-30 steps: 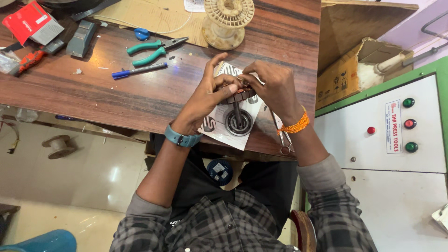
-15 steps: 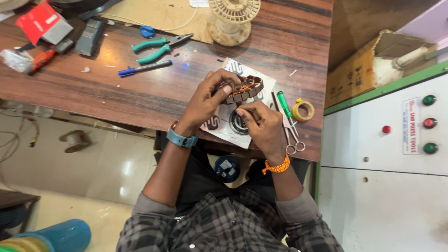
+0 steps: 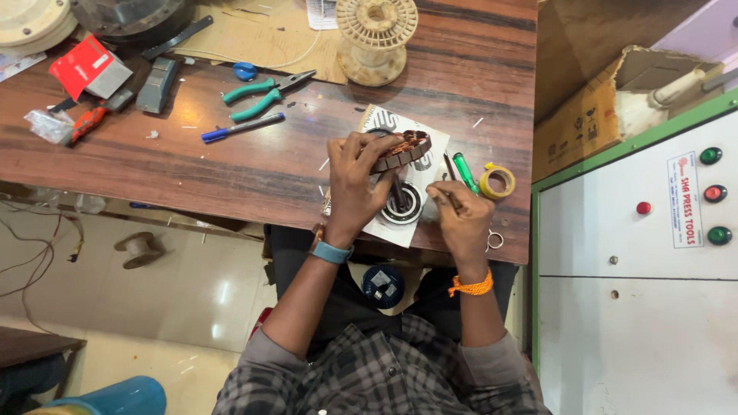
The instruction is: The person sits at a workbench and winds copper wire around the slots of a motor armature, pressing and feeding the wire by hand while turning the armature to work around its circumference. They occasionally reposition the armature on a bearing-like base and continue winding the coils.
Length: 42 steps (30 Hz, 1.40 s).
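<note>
On the wooden table (image 3: 192, 169), left hand (image 3: 361, 180) holds the partly wound coil ring (image 3: 403, 150); right hand (image 3: 461, 215) pinches something thin, winding seems unfinished.

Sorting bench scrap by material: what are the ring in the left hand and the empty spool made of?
Ring: likely steel core with copper windings; dark slotted rim, reddish-brown glossy coils. Spool: probably plastic; matte cream, moulded ribbed flange.
</note>
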Each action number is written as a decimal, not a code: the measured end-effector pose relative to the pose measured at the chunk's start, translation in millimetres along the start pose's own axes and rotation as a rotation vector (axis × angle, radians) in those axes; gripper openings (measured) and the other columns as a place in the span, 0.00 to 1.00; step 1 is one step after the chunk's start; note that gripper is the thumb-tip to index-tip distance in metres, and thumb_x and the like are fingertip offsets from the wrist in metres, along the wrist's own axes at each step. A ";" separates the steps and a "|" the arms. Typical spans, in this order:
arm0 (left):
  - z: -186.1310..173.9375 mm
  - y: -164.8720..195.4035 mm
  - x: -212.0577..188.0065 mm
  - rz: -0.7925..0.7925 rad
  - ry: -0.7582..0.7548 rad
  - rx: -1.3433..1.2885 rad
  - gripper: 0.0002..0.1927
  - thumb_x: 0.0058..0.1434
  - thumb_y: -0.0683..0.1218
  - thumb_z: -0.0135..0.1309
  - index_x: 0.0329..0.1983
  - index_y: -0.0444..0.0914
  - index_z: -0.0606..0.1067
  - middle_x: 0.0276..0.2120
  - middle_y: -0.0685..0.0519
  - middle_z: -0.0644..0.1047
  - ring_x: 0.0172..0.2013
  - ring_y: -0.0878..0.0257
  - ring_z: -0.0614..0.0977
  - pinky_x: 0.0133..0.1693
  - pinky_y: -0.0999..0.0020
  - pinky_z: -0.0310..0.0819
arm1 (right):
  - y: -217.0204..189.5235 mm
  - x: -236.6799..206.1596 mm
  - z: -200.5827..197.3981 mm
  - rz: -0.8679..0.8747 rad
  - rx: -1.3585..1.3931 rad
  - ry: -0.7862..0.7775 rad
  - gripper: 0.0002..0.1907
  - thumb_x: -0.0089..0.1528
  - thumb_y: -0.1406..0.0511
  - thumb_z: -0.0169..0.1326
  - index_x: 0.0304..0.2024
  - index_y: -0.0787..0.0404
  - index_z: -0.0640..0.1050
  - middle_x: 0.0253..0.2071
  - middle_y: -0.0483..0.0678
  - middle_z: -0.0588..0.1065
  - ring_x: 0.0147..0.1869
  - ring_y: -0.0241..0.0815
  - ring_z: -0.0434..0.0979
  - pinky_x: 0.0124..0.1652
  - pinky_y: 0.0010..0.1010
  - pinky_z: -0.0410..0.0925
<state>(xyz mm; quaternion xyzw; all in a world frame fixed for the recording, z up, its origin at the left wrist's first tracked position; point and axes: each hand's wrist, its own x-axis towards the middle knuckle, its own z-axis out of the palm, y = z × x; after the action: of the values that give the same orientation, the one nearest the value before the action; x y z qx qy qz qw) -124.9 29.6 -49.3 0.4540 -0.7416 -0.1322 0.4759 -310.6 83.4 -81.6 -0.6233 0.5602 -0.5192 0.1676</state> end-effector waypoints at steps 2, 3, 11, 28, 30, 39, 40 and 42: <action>-1.1 3.1 0.5 -0.018 -0.007 -0.062 0.27 0.54 0.47 0.69 0.58 0.48 0.76 0.49 0.57 0.77 0.49 0.55 0.70 0.54 0.60 0.64 | 5.1 -0.3 -8.7 0.012 0.054 -0.070 0.04 0.64 0.70 0.62 0.42 0.64 0.83 0.36 0.48 0.83 0.34 0.32 0.81 0.33 0.22 0.72; -2.9 3.6 3.0 -0.022 -0.009 -0.094 0.27 0.54 0.48 0.70 0.57 0.48 0.75 0.49 0.57 0.77 0.48 0.55 0.70 0.53 0.59 0.63 | 6.4 0.5 -11.3 0.015 0.080 -0.101 0.05 0.65 0.70 0.61 0.43 0.64 0.83 0.37 0.48 0.83 0.35 0.31 0.82 0.34 0.21 0.74; -11.2 9.2 13.9 0.246 -0.014 -0.053 0.15 0.56 0.46 0.70 0.47 0.49 0.82 0.47 0.57 0.77 0.49 0.57 0.70 0.52 0.60 0.65 | -12.3 -13.7 -0.3 0.225 0.392 -0.097 0.07 0.66 0.67 0.61 0.41 0.67 0.82 0.36 0.45 0.80 0.37 0.28 0.74 0.38 0.18 0.67; -13.8 -32.5 67.3 0.204 -0.330 -0.450 0.06 0.58 0.45 0.68 0.38 0.47 0.86 0.35 0.62 0.83 0.37 0.67 0.74 0.42 0.68 0.68 | -45.4 -6.8 18.2 0.205 0.197 -0.113 0.12 0.65 0.62 0.59 0.41 0.65 0.83 0.26 0.42 0.77 0.24 0.25 0.63 0.25 0.21 0.55; -9.4 -30.3 73.6 0.193 -0.348 -0.473 0.05 0.60 0.44 0.67 0.38 0.47 0.86 0.35 0.61 0.84 0.37 0.67 0.75 0.41 0.67 0.66 | -42.8 -3.7 15.1 0.195 0.234 -0.100 0.12 0.66 0.61 0.59 0.42 0.65 0.83 0.28 0.41 0.77 0.26 0.23 0.65 0.25 0.19 0.56; -3.0 -28.6 91.2 0.251 -0.482 -0.496 0.06 0.61 0.43 0.66 0.40 0.46 0.85 0.36 0.61 0.84 0.37 0.70 0.81 0.47 0.67 0.72 | -31.0 -9.6 15.2 0.083 0.328 -0.049 0.14 0.69 0.59 0.58 0.44 0.65 0.81 0.37 0.43 0.81 0.39 0.27 0.77 0.39 0.19 0.69; -5.0 -30.8 89.6 0.228 -0.471 -0.507 0.06 0.60 0.42 0.66 0.39 0.46 0.85 0.36 0.60 0.84 0.37 0.69 0.80 0.45 0.68 0.72 | -30.5 -10.0 15.1 0.086 0.325 -0.052 0.14 0.70 0.59 0.57 0.44 0.65 0.81 0.37 0.43 0.81 0.39 0.28 0.77 0.39 0.19 0.69; -9.4 -36.6 84.9 0.178 -0.447 -0.526 0.06 0.59 0.41 0.67 0.38 0.45 0.85 0.35 0.59 0.84 0.37 0.67 0.78 0.41 0.69 0.72 | -30.2 -9.9 14.9 0.094 0.321 -0.060 0.14 0.70 0.59 0.57 0.44 0.65 0.82 0.37 0.43 0.81 0.40 0.28 0.77 0.40 0.19 0.69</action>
<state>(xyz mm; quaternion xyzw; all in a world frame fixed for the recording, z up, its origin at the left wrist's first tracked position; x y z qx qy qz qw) -108.6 -56.3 -17.7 0.2095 -0.8046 -0.3728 0.4119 -280.7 96.1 -68.3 -0.5769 0.4934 -0.5746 0.3059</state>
